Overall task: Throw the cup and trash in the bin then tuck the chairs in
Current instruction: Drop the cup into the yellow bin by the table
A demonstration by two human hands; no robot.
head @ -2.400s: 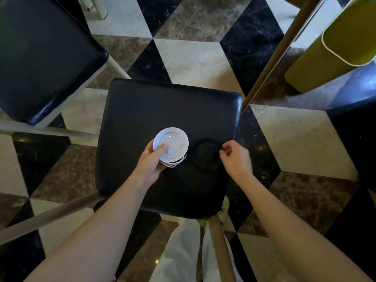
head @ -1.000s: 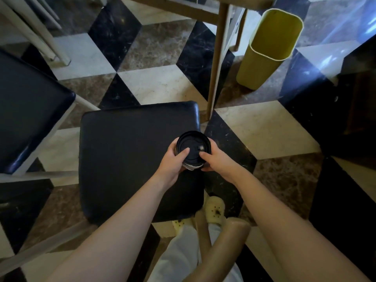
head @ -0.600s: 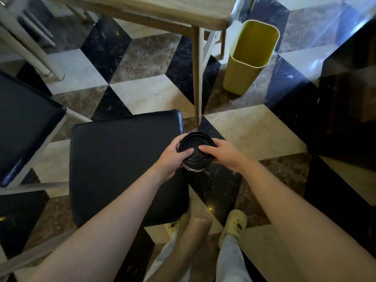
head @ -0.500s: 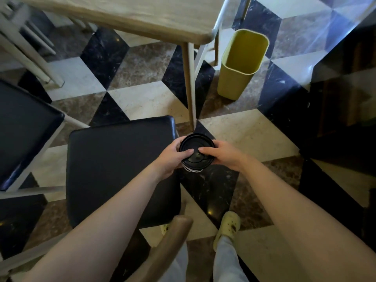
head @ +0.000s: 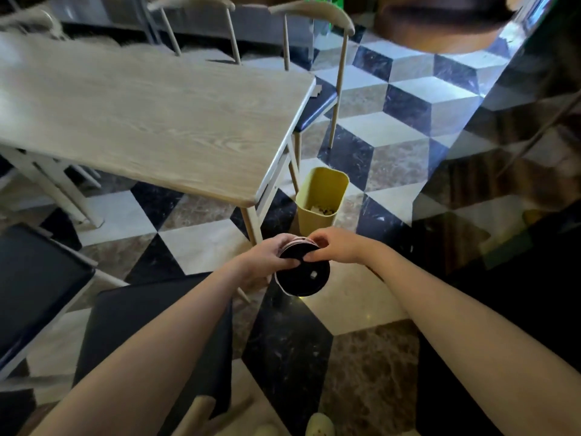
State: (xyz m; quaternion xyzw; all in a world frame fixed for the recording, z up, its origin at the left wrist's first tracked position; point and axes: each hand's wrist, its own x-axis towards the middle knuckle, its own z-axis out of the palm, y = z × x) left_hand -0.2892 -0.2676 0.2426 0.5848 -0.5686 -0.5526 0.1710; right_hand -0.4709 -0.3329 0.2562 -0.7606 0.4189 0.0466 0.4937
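The yellow bin (head: pixel 320 196) stands upright on the chequered floor (head: pixel 371 297), just beside the worktop's (head: pixel 141 114) near corner leg (head: pixel 251 226). Its mouth is open, and a few small pale and dark scraps (head: pixel 323 211) lie at its bottom.

The cup (head: pixel 298 243) is held in the air between both hands, just this side of the bin and above its level. The left hand (head: pixel 267 258) has its fingers curled round the cup's side. The right hand (head: pixel 333 247) pinches the upper edge of the black lid (head: pixel 303 278) with fingertips and thumb. The lid is tilted toward the camera, with the cup's pale rim showing just above it; whether the lid is seated or lifted I cannot tell.

Open floor lies to the right of the bin and under the hands. The worktop's edge and leg close off the bin's left side. A black-seated chair (head: pixel 151 335) sits under the left forearm, clear of the worktop, and a second one (head: pixel 34 287) is at the far left. Another chair (head: pixel 316 103) is beyond the worktop's far corner.
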